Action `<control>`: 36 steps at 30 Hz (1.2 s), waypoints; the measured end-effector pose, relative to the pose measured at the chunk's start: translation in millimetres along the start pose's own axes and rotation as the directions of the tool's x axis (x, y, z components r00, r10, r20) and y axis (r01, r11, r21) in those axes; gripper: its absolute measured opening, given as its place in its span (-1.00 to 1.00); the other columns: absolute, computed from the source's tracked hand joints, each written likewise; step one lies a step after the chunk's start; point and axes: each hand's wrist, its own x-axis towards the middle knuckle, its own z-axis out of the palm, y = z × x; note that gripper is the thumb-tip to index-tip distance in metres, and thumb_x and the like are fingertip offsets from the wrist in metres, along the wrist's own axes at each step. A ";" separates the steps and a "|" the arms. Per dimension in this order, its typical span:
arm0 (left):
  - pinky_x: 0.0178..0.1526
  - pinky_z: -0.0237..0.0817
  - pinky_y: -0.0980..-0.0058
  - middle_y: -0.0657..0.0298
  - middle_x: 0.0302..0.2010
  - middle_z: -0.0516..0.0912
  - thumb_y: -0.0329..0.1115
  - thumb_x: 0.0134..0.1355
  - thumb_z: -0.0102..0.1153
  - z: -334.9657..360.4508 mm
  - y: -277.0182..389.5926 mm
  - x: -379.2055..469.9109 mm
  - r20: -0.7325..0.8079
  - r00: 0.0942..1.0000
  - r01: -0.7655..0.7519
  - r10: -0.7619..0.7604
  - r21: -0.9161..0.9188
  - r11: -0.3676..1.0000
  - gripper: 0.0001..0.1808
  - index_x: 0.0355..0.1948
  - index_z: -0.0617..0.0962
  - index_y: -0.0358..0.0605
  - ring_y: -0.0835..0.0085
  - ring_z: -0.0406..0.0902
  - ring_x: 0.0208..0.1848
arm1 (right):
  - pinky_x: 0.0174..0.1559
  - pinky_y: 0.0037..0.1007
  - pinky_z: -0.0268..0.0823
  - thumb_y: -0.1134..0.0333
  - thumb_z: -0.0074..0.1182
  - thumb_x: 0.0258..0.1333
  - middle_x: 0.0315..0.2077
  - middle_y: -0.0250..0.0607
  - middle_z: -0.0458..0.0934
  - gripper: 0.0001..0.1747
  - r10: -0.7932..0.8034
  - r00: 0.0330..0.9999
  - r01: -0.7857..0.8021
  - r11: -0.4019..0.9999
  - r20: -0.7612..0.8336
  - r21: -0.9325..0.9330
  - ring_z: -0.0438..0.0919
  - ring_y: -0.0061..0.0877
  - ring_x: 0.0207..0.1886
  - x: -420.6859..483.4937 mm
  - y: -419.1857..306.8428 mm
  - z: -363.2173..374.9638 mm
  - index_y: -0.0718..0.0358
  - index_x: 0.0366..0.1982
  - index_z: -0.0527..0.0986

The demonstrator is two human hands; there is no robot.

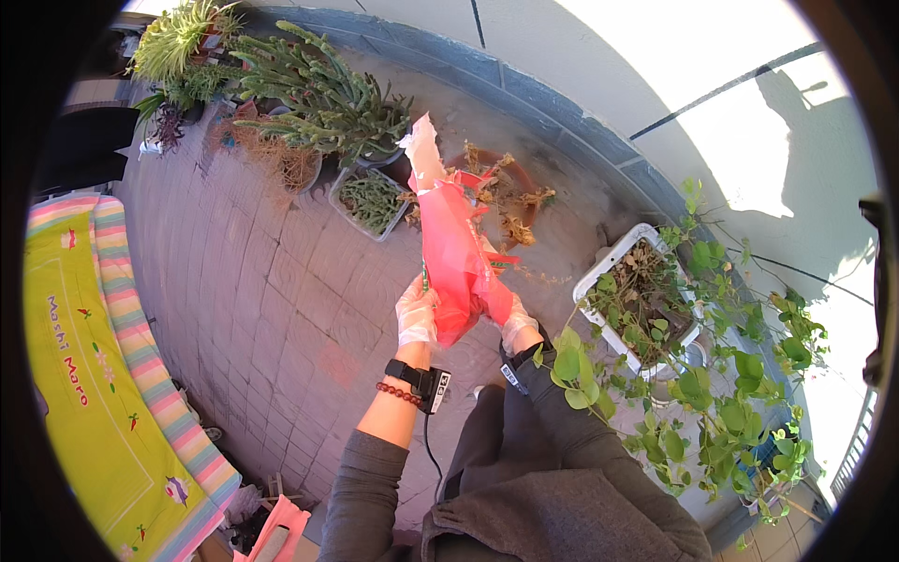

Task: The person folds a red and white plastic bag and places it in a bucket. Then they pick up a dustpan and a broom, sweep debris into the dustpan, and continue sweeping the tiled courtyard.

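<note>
A crumpled red plastic bag point(451, 253) with green and white printing is held up in front of me. Out of its far end sticks a pale pink, torn-edged strip point(423, 149), perhaps paper or card. My left hand point(417, 313), in a clear disposable glove, pinches the bag's near left edge. Gloved the same way, my right hand point(518, 324) grips the bag's right side, its fingers partly hidden behind the plastic. Both wrists carry strapped-on devices, and a red bead bracelet point(399, 393) circles the left one.
Beyond the bag stands a brown round pot point(521, 177) with withered stems. A rectangular succulent tub point(372, 202) and large cactus-like plant point(337, 105) are further left. At right, a white planter point(597, 317) trails leafy vines near the wall. A yellow-green cloth point(91, 379) spreads at left.
</note>
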 end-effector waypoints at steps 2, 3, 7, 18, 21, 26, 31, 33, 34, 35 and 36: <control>-0.40 0.23 0.67 0.30 -0.34 0.51 -0.69 0.01 -0.11 -3.2 -1.2 0.0 -0.054 0.996 0.070 -0.065 0.096 0.993 -0.54 0.01 0.33 -0.34 0.60 0.35 -0.49 | -0.27 -0.58 0.30 0.27 -0.06 0.04 -0.31 -0.24 0.47 -0.63 0.005 1.000 -0.005 1.000 0.005 -0.025 0.45 -0.60 -0.29 -3.7 2.7 -3.0 0.21 -0.08 0.31; -0.40 0.22 0.69 0.30 -0.36 0.50 -0.69 0.01 -0.12 -3.5 -2.5 0.4 -0.018 0.999 0.052 -0.051 0.038 0.998 -0.54 0.01 0.34 -0.34 0.62 0.33 -0.50 | -0.27 -0.58 0.30 0.27 -0.06 0.04 -0.31 -0.24 0.47 -0.64 0.008 1.000 -0.008 0.999 0.009 -0.033 0.45 -0.60 -0.29 -4.0 3.6 -3.4 0.22 -0.09 0.32; -0.39 0.21 0.70 0.31 -0.37 0.50 -0.69 0.02 -0.14 -5.4 -1.2 -5.6 -0.033 0.998 0.053 -0.055 -0.063 0.997 -0.55 0.01 0.34 -0.34 0.65 0.31 -0.50 | -0.27 -0.61 0.30 0.29 -0.08 0.05 -0.33 -0.24 0.48 -0.67 0.028 0.999 -0.026 0.996 0.031 -0.091 0.46 -0.62 -0.30 -3.7 0.6 -11.3 0.27 -0.14 0.36; -0.34 0.25 0.67 0.29 -0.34 0.50 -0.68 0.01 -0.09 -18.0 -11.6 -11.6 0.024 0.994 0.104 -0.102 -0.139 0.985 -0.54 0.01 0.33 -0.30 0.61 0.35 -0.46 | -0.28 -0.63 0.30 0.38 -0.10 0.06 -0.31 -0.28 0.50 -0.72 0.014 0.999 -0.010 0.996 -0.044 0.091 0.47 -0.62 -0.30 -5.2 17.7 -14.1 0.35 -0.19 0.42; -0.28 0.27 0.67 0.32 -0.30 0.51 -0.65 0.04 -0.07 -29.9 -13.3 -17.1 0.074 0.994 0.095 -0.079 -0.260 0.961 -0.55 0.02 0.32 -0.28 0.60 0.39 -0.40 | -0.34 -0.68 0.29 0.31 -0.11 0.08 -0.30 -0.32 0.49 -0.64 -0.054 0.997 0.034 0.953 0.057 0.302 0.47 -0.61 -0.36 -13.1 16.4 -23.9 0.26 -0.06 0.34; -0.09 0.26 0.53 0.26 -0.16 0.48 -0.61 0.07 -0.09 -58.4 -15.4 -28.4 0.101 0.990 0.128 -0.099 -0.348 0.929 -0.53 0.06 0.28 -0.22 0.50 0.43 -0.20 | 0.13 -0.12 -0.19 -0.11 -0.11 -0.04 0.09 -0.27 0.17 -0.27 0.023 0.977 0.011 0.988 -0.212 0.154 0.08 -0.38 0.16 -37.5 16.0 -44.8 0.11 0.12 0.11; 0.08 0.16 0.43 0.21 0.03 0.36 -0.55 0.11 -0.09 -95.2 -32.8 -58.3 0.369 0.929 0.230 0.005 -0.589 0.774 -0.53 0.09 0.22 -0.20 0.43 0.34 0.00 | 0.13 0.04 -0.32 -0.14 -0.03 -0.13 0.14 -0.27 0.10 -0.19 0.194 0.980 -0.187 0.974 -0.040 0.127 -0.04 -0.33 0.22 -56.3 33.8 -44.9 0.04 0.13 0.06; 0.08 0.18 0.39 0.23 0.00 0.39 -0.54 0.15 -0.18 -108.5 -40.3 -75.4 0.283 0.959 0.107 0.033 -0.464 0.879 -0.60 0.05 0.27 -0.18 0.37 0.33 0.03 | 0.13 -0.05 -0.14 0.01 0.01 -0.08 0.07 -0.22 0.21 -0.32 0.173 0.965 -0.220 0.943 0.198 0.249 0.12 -0.36 0.16 -61.6 41.4 -40.6 0.12 0.08 0.15; 0.08 0.18 0.40 0.23 0.01 0.39 -0.54 0.15 -0.18 -115.5 -44.1 -85.6 0.259 0.963 0.008 0.081 -0.325 0.946 -0.61 0.04 0.29 -0.18 0.38 0.33 0.03 | 0.12 -0.11 -0.07 0.09 0.03 -0.07 0.03 -0.23 0.25 -0.37 0.101 0.948 -0.188 0.944 0.302 0.273 0.17 -0.37 0.12 -64.4 44.4 -37.1 0.15 0.05 0.18; 0.08 0.17 0.41 0.23 0.01 0.39 -0.53 0.16 -0.19 -123.2 -47.9 -95.5 0.253 0.949 -0.159 0.189 -0.133 0.978 -0.63 0.03 0.30 -0.17 0.39 0.32 0.04 | 0.10 -0.17 0.01 0.17 0.04 -0.07 0.00 -0.23 0.29 -0.42 0.021 0.935 -0.136 0.943 0.353 0.303 0.23 -0.39 0.08 -67.1 47.2 -34.9 0.17 0.02 0.21; 0.07 0.18 0.41 0.24 -0.02 0.41 -0.46 0.17 -0.16 -128.4 -51.0 -102.6 0.320 0.941 0.073 0.105 -0.500 0.863 -0.67 -0.01 0.35 -0.14 0.42 0.35 0.00 | 0.09 -0.23 0.08 0.25 0.06 -0.07 -0.04 -0.24 0.34 -0.47 -0.094 0.883 -0.076 0.938 0.460 0.339 0.28 -0.40 0.04 -70.9 49.0 -31.7 0.20 -0.01 0.24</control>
